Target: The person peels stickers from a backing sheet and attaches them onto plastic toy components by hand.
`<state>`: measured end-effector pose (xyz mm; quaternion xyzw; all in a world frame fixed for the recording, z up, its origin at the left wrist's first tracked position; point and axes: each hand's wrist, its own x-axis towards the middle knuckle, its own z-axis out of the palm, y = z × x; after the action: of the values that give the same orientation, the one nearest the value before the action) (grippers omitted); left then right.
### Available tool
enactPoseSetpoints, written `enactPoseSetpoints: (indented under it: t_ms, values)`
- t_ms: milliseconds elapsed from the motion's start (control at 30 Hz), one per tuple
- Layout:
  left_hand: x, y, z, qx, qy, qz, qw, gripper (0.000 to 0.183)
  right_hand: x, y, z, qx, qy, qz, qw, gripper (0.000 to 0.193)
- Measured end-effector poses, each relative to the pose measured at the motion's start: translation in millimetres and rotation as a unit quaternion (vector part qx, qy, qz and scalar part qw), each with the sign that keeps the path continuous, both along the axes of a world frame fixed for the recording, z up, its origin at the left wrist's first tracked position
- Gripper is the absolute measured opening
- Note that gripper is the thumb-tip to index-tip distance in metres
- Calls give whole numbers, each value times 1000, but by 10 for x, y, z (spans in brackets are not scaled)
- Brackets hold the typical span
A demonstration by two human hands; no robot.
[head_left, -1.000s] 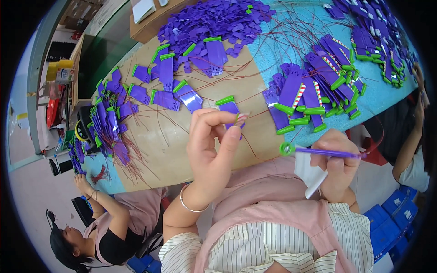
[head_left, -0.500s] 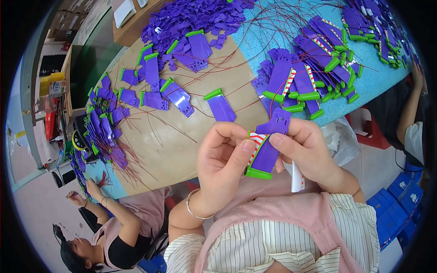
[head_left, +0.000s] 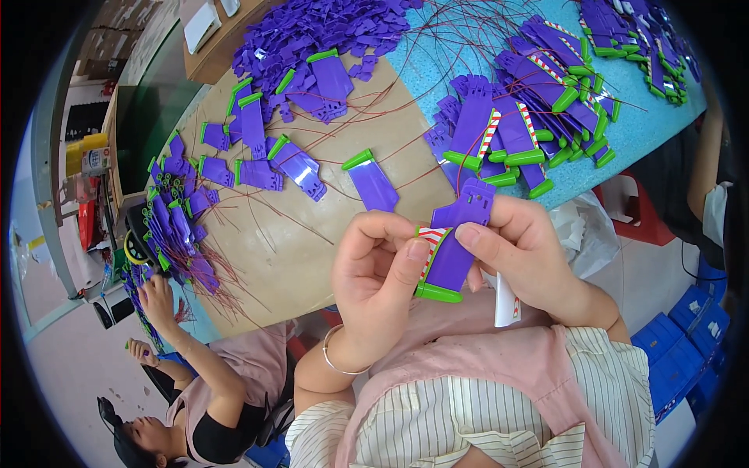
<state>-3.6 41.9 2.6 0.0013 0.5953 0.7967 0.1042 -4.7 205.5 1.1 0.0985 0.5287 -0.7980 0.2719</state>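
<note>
In front of my chest, both hands hold a flat purple plastic wing with a green rounded end strip toward me. My left hand is closed at its left side, thumb on a red-and-white striped sticker with green edging that lies along that side. My right hand grips the wing's right side between thumb and fingers. A curled white sticker sheet with red stripes hangs below the right hand, seemingly held by its lower fingers, partly hidden.
Stickered wings lie heaped at the far right. Wings without visible stickers and red wires spread over the brown sheet, beside a purple parts pile. A co-worker sits at left; blue bins stand at right.
My hands and the wing have shifted very slightly left and up, with the same grip. At left, the co-worker's raised hand has moved up toward the wing stack.
</note>
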Motion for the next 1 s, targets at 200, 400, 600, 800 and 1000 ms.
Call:
enactPoseSetpoints:
  t_ms: [200,400,600,800,1000]
  values:
    - [21,-20,-54,-21,28,7,999,13,12,10,-5,-8,6,-11,1000,17]
    - [-25,-56,-87,-266,213,-23,940,30,63,11,-38,33,124,-26,991,18]
    - [-76,29,27,-163,146,-38,975,36,94,-3,-80,99,240,34,965,17]
    - [-2,-65,-113,-81,134,-58,986,21,56,10,-30,-12,130,-63,989,14]
    - [-162,-86,-51,-198,166,-34,966,10,62,48,21,28,92,12,995,14]
